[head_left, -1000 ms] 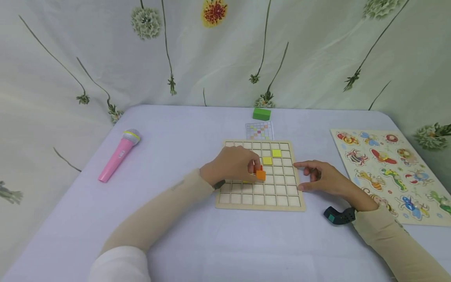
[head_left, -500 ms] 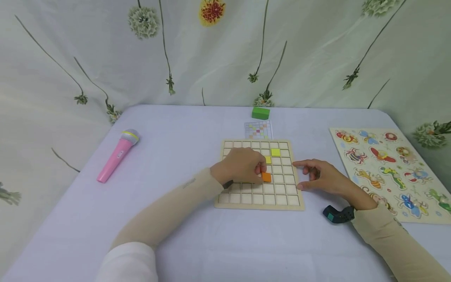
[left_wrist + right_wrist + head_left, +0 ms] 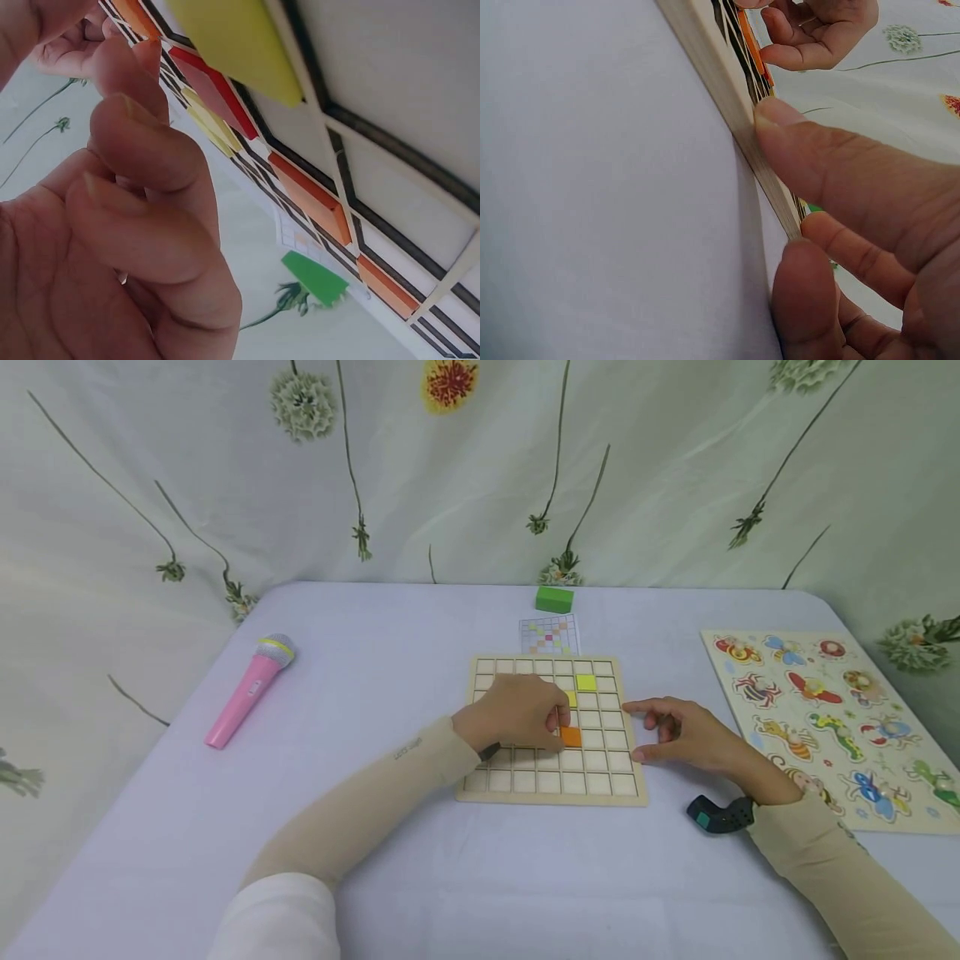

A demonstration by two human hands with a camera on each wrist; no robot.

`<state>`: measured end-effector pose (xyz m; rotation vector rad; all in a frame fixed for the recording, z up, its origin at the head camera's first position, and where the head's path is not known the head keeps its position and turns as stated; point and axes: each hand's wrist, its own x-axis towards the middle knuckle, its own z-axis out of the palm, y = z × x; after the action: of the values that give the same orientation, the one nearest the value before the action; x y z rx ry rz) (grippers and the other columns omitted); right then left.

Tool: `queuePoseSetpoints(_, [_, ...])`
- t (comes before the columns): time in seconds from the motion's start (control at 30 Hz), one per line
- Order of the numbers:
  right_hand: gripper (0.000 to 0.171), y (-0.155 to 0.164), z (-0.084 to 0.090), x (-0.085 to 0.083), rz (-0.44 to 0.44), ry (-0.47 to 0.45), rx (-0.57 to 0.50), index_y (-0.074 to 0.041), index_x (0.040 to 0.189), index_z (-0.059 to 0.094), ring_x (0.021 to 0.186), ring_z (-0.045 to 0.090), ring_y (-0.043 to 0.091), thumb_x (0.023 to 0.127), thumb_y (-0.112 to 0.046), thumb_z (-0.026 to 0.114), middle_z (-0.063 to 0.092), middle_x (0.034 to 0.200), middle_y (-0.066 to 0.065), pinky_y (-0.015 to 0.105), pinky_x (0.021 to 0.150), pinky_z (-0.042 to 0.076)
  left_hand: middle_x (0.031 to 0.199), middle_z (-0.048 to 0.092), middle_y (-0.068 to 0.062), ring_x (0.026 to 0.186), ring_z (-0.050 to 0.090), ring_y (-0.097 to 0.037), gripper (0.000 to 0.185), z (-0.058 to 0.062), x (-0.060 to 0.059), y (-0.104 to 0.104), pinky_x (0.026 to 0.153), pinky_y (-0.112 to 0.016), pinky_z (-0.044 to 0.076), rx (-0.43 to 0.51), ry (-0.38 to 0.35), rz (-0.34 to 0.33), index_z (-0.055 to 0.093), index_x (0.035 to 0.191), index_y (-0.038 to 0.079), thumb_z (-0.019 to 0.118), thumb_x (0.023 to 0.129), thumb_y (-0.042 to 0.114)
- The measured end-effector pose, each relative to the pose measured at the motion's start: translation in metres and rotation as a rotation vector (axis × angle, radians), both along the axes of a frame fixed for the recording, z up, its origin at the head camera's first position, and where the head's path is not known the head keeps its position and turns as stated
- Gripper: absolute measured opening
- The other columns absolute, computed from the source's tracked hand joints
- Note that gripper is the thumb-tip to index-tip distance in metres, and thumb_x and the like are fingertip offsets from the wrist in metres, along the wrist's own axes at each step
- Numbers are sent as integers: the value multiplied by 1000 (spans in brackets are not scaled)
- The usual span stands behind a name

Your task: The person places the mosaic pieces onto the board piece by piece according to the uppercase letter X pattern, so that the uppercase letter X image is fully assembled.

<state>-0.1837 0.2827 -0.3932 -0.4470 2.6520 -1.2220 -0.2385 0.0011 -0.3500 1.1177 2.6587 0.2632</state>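
My left hand [image 3: 517, 712] is over the wooden grid board [image 3: 551, 799], its thumb and index finger pinching an orange square tile [image 3: 572, 737] that lies level with the cells. Two yellow tiles [image 3: 586, 682] sit farther back in the grid. In the left wrist view, a large yellow tile [image 3: 240, 45], a red tile [image 3: 214, 90] and more orange tiles [image 3: 311, 196] rest in cells that my hand covers in the head view. At the board's right edge is my right hand [image 3: 693, 739], with thumb and index finger spread apart and touching the rim.
Behind the board lie a printed pattern card [image 3: 550, 635] and a green block [image 3: 554, 600]. A pink toy microphone [image 3: 251, 692] is on the left of the table. An insect picture board [image 3: 832, 727] lies at the right, near my right forearm.
My left hand has moved right and slightly down with the orange tile, which went from tilted to lying flat on the grid. The right hand has stayed at the board's edge.
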Motion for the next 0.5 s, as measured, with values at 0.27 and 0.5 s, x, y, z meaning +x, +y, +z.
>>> queuePoseSetpoints(0.27, [67, -2, 0, -1, 6, -2, -15, 9, 143, 62, 80, 48, 16, 86, -8, 91, 54, 104, 8, 26, 69, 41, 81, 63, 14, 83, 60, -6, 16, 2, 1, -10, 73, -29, 46, 7, -3, 1, 73, 102, 25, 84, 91, 29])
queuePoseSetpoints(0.5, [68, 0, 0, 0, 14, 6, -19, 9, 144, 61, 80, 48, 16, 85, -8, 92, 54, 105, 8, 27, 69, 40, 89, 66, 12, 89, 61, -10, 14, 0, 1, -28, 79, -32, 48, 52, -27, 14, 74, 103, 28, 79, 92, 24])
